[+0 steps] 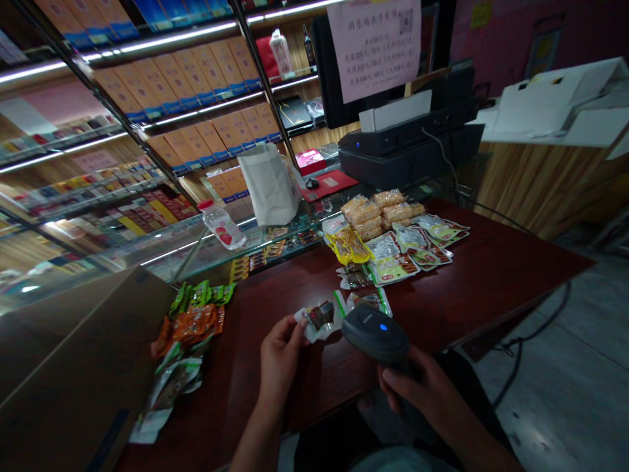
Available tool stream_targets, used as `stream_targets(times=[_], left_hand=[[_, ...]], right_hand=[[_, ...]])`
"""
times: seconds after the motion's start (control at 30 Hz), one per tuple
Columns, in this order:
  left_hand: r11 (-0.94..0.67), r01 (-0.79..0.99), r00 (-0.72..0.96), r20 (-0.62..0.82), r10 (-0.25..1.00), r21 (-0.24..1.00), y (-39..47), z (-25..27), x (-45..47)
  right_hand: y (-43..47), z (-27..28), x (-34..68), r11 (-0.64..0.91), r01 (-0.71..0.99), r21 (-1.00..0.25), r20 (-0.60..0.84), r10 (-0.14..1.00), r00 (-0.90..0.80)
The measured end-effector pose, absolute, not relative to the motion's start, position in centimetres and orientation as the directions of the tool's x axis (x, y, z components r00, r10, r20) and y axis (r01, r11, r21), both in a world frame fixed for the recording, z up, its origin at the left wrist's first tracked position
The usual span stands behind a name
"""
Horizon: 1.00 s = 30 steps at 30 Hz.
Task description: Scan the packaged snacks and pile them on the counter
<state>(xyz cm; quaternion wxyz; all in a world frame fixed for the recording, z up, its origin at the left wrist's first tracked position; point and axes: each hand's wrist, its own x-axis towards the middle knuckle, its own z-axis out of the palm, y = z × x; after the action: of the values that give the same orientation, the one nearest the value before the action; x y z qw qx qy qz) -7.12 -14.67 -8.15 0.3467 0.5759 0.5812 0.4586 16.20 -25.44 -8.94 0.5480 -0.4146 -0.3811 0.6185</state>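
Note:
My left hand (pixel 282 351) pinches the edge of a small clear snack packet (pixel 320 317) with dark contents, just above the dark red table (pixel 255 328). In my right hand (pixel 417 380) is a black barcode scanner (pixel 376 331) with a lit blue light; its head points toward the packet. Another green-edged packet (pixel 378 301) lies partly behind the scanner. Beyond it are a dark snack packet (pixel 354 276), a yellow snack packet (pixel 346 241), several white-and-green packets (pixel 393 262) and a pile of wrapped tan snacks (pixel 366 216).
A large cardboard box (pixel 73 367) stands at the left, beside green packets (pixel 204 295) and orange packets (pixel 194 328). Behind are a glass counter (pixel 196 262), a bottle (pixel 222 224), a white paper bag (pixel 270 183) and a black register machine (pixel 407 144). A cable (pixel 521 347) hangs at the right.

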Motion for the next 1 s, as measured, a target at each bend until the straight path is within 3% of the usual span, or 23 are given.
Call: stream_targets(times=[0.23,0.33,0.5,0.77,1.0], left_hand=[[-0.092,0.529,-0.095,0.167,0.981,0.843,-15.0,-6.6,-6.3],[-0.092,0.486,-0.062,0.140,0.988,0.869,-14.8,-6.6,-5.9],[-0.030,0.263,0.009,0.029,1.000,0.964,-13.8,-7.9,-5.6],[0.072,0.145,0.129,-0.091,0.987,0.987,-11.1,-7.3,-2.9],[0.044,0.288,0.185,-0.100,0.978,0.957,-7.2,-7.5,0.2]], right_hand=[[-25.7,-8.6,16.5,-0.101,-0.405,-0.909,-0.088,0.995,-0.052],[-25.7,-8.8,17.0,-0.077,-0.389,-0.918,-0.069,0.997,-0.033],[-25.6,-9.1,18.1,-0.031,-0.328,-0.944,-0.031,0.999,-0.003],[-25.3,-8.4,19.4,-0.053,-0.520,-0.852,-0.172,0.968,0.182],[-25.7,-8.0,19.7,-0.048,-0.596,-0.801,-0.241,0.939,0.247]])
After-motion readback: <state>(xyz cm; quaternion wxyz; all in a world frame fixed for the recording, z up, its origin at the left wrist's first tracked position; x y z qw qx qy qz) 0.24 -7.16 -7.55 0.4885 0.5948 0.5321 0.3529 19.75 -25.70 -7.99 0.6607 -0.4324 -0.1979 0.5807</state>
